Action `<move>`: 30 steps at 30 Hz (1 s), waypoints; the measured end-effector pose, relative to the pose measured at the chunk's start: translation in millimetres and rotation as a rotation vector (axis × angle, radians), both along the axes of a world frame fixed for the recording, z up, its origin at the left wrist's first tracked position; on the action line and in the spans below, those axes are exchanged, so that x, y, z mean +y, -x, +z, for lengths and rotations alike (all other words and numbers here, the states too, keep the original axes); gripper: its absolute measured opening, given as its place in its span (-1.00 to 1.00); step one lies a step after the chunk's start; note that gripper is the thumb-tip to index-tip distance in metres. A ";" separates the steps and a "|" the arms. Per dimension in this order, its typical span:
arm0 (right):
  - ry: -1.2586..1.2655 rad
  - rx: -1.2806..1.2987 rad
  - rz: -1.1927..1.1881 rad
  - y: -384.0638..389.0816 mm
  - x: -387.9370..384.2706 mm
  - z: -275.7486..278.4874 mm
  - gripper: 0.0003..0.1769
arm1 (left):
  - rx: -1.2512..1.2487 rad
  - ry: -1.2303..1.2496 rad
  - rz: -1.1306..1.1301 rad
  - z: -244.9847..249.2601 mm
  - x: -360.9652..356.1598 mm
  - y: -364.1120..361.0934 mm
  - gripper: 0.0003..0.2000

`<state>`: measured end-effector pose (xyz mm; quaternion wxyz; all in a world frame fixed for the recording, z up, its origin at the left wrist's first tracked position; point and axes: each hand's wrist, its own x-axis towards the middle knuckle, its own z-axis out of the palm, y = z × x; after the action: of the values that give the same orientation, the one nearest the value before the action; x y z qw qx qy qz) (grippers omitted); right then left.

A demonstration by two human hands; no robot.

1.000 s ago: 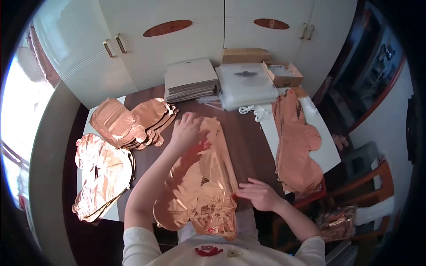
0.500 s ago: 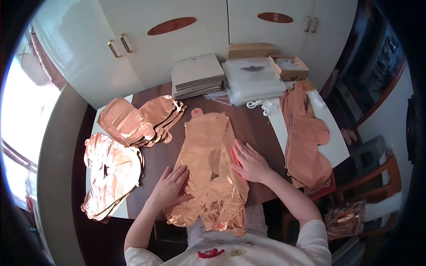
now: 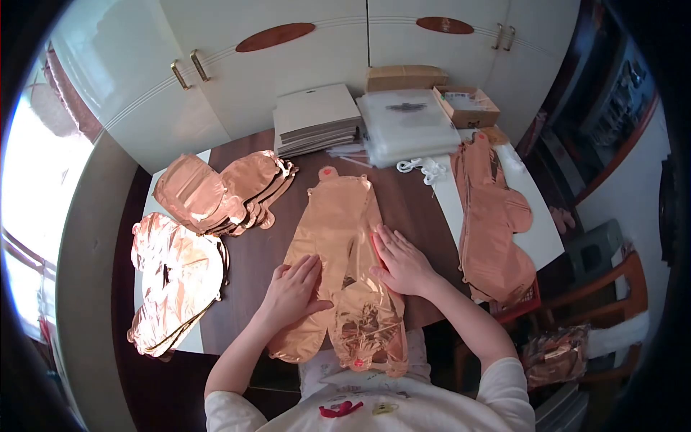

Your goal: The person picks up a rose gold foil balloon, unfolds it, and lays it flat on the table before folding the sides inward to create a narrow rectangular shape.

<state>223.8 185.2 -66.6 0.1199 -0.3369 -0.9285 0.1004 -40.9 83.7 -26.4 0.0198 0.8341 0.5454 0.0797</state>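
Note:
A flat rose-gold foil balloon [image 3: 338, 209] lies lengthwise at the middle of the table, its lower end over the front edge. My left hand [image 3: 294, 291] rests flat on its left side, fingers stretched out and thumb toward the middle. Along the right edge lies my right hand [image 3: 402, 263], fingers extended and touching the foil. Something red shows beneath those fingers, mostly hidden. A dark slit runs down the foil between my hands, and the lower part is crinkled.
Stacked foil balloons [image 3: 191, 194] and a shiny foil balloon pile [image 3: 173, 281] lie at left. Another foil balloon [image 3: 497, 237] lies at right. Behind are cardboard sheets [image 3: 320, 115], clear plastic bags [image 3: 407, 129], white ribbon [image 3: 423, 169] and a small box [image 3: 468, 108]. A wooden chair [image 3: 626, 288] stands at right.
My left hand has slid inward and slightly away from me on the balloon. The foil's left side has shifted inward, and the slit shows longer. My right hand stays nearly in place.

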 end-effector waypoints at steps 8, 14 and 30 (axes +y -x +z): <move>0.182 0.171 -0.051 -3.7 0.0 9.5 -0.15 | -0.007 -0.028 0.006 -6.8 9.1 -6.0 -0.17; 0.070 0.070 -0.014 -13.3 -5.6 10.9 -0.17 | 0.017 -0.030 0.012 -9.1 12.8 -5.3 -0.19; 0.011 -0.038 -0.075 17.8 2.2 -1.9 -0.10 | -0.105 -0.024 0.081 -18.3 12.5 -14.2 -0.20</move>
<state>206.0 187.4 -68.5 0.1043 -0.3740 -0.9167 0.0945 -26.7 96.2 -44.6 0.0353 0.8064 0.5758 0.1304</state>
